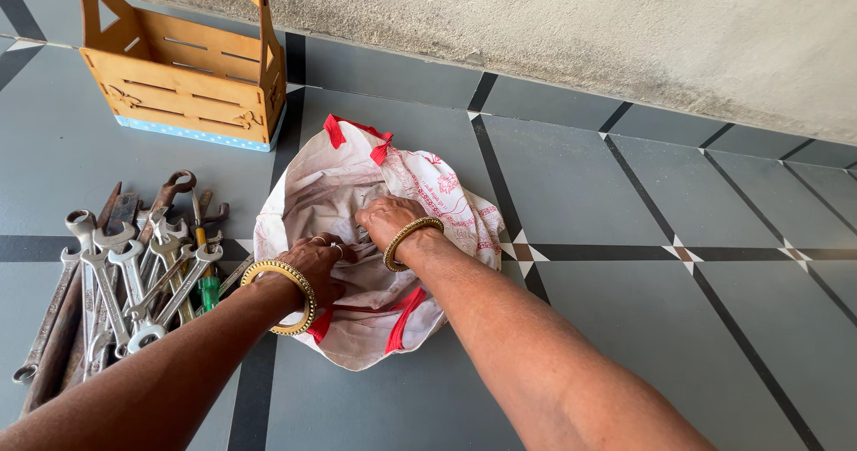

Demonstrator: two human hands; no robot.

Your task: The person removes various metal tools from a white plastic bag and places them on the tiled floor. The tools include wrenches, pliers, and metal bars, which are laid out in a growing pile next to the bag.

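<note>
Both the left hand [314, 259] and right hand [386, 220] press closed on the white cloth bag [357, 192] right of the wrenches [125, 277]; grip near its mouth, evenly.

— Worn on the head, looking steeply down and forward over both forearms onto a grey tiled floor [625, 326].

— How near?

— Close: left hand [312, 263] and right hand [388, 219] mid-frame, on a white cloth bag [446, 192].

— Facing which way?

— Toward a rough wall [580, 22] across the top edge. Wooden caddy [187, 76] upper left, pile of spanners [125, 272] at left.

— Another view sharing any of this?

— Only this one.
</note>
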